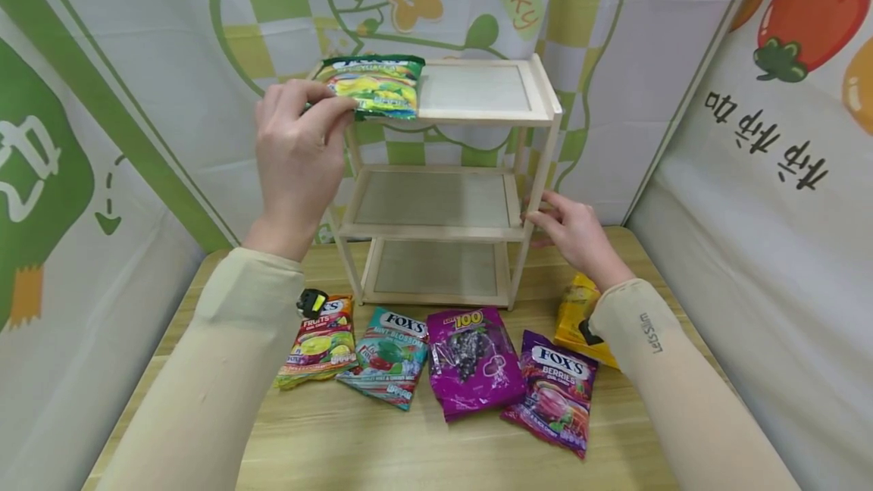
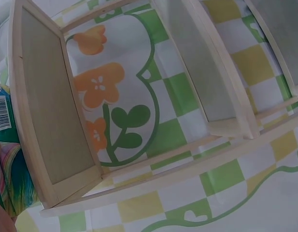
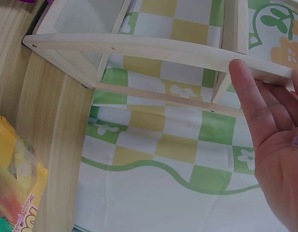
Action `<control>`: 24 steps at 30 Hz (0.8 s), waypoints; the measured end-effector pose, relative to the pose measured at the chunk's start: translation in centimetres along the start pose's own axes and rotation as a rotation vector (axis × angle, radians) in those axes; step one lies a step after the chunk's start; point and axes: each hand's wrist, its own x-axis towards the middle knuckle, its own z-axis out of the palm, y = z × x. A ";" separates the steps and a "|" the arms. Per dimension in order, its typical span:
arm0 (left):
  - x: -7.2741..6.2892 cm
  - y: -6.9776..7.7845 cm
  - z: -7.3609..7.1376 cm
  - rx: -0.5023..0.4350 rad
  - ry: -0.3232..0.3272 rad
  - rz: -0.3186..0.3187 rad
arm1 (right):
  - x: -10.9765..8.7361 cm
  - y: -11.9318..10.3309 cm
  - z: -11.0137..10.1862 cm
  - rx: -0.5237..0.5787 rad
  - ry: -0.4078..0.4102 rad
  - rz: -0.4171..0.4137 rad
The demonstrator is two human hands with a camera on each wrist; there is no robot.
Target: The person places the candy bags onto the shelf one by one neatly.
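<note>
My left hand (image 1: pixel 300 146) pinches a green candy bag (image 1: pixel 382 86) by its left side, at the left end of the top of a pale wooden three-tier shelf (image 1: pixel 443 233). Part of that bag (image 2: pixel 3 113) shows beside the top panel in the left wrist view, with only a sliver of the hand visible. At the shelf's right front post (image 1: pixel 539 173), about level with the middle tier, my right hand (image 1: pixel 576 237) grips the wood with thumb and fingers. The right wrist view has this hand (image 3: pixel 279 140) at the post, some fingers passing behind it.
In front of the shelf lie an orange-yellow fruits bag (image 1: pixel 323 343), a teal mint bag (image 1: pixel 389 354), a purple grape bag (image 1: pixel 474 362) and a dark purple berries bag (image 1: pixel 555 392). A yellow bag (image 1: pixel 576 317) is partly behind my right forearm. Printed cloth walls (image 1: pixel 736 248) enclose the wooden table (image 1: pixel 436 453).
</note>
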 end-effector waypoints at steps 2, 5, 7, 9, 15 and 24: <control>0.0 0.0 0.0 0.000 -0.001 -0.004 | 0.0 0.0 0.0 0.002 -0.001 0.001; 0.0 -0.1 0.1 0.000 -0.003 -0.004 | 0.0 0.0 0.0 -0.001 -0.001 0.004; 0.1 -0.1 0.2 0.000 -0.006 -0.005 | 0.0 0.0 0.0 -0.004 0.000 0.004; 0.1 -0.2 0.3 -0.002 -0.009 -0.005 | 0.0 0.0 0.0 -0.007 0.000 0.004; 0.1 -0.4 0.5 0.013 -0.025 -0.007 | 0.0 0.1 0.1 -0.006 -0.001 0.003; 0.2 -0.6 0.7 0.035 -0.042 -0.017 | 0.0 0.1 0.1 -0.012 0.005 0.005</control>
